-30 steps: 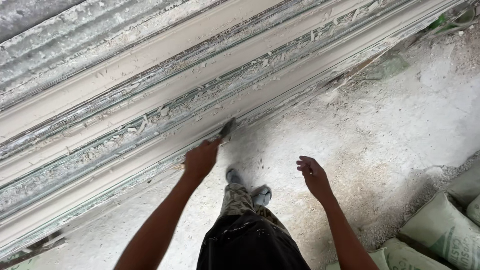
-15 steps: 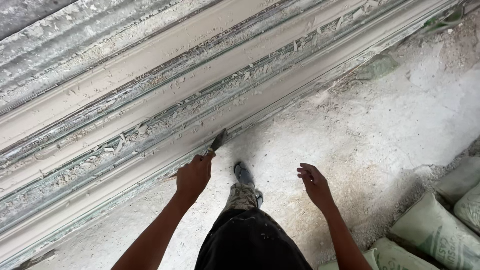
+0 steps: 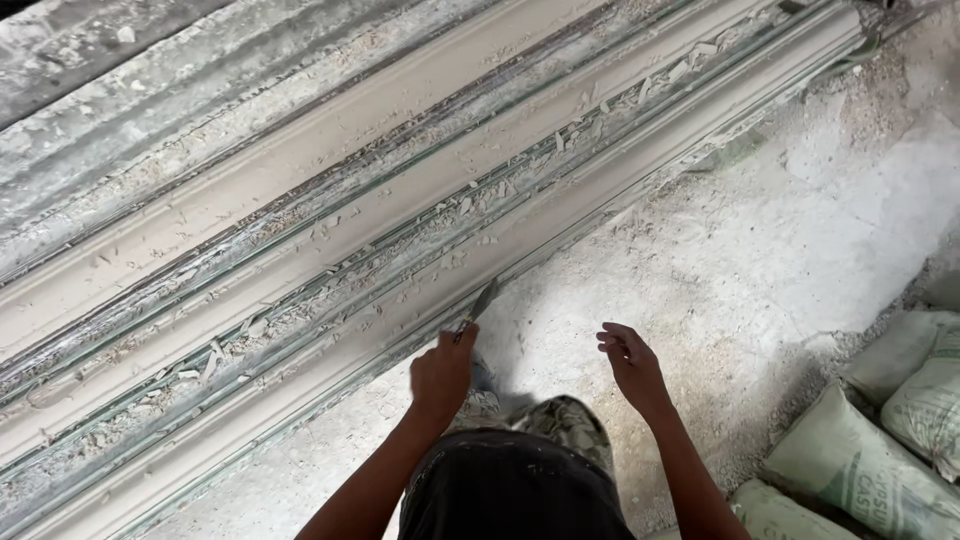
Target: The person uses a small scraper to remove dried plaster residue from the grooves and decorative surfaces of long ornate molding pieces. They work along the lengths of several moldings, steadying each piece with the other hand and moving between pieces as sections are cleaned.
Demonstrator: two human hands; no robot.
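Observation:
Long pale plaster moulding strips [image 3: 420, 215] lie side by side, running diagonally from lower left to upper right, littered with plaster chips. My left hand [image 3: 442, 374] grips a small scraper [image 3: 481, 302] whose blade tip touches the lower edge of the nearest strip [image 3: 640, 160]. My right hand [image 3: 632, 365] hovers free over the dusty floor, fingers loosely curled and holding nothing. My dark top and patterned trousers show at the bottom centre, hiding my feet.
Dusty white concrete floor [image 3: 760, 280] spreads to the right of the strips. Several greenish sacks [image 3: 880, 440] are stacked at the lower right. Plaster debris lines the strip edge near the upper right.
The view has shifted along the strips. My left hand with the scraper has stayed at the nearest strip's edge, and my right hand keeps hovering beside it.

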